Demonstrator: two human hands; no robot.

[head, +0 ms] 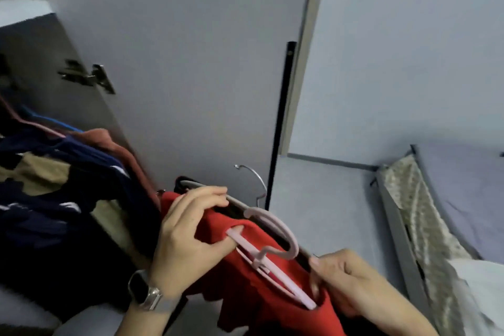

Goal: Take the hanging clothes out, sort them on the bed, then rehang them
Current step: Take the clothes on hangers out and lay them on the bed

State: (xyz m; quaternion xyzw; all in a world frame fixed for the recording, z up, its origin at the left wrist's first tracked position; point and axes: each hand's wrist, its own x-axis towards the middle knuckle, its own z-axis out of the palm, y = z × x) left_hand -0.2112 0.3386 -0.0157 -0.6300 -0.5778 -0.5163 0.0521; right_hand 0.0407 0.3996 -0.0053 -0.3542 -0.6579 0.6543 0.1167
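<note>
A grey wardrobe door (191, 63) stands open across the middle of the view, a metal hinge (90, 78) fixed to the dark inner panel at its left and a thin black handle strip (281, 128) running down its right edge. Beyond it is a pale wall (409, 63) with a grey skirting strip (327, 162) along its foot. A silver wristwatch (146, 293) with a dark face shows at lower left

Single head-worn wide-angle view, tilted frame, looking forward and down, close over both hands, grey wardrobe door (191, 63) ahead, bed with lilac sheet (463, 185) at right
</note>
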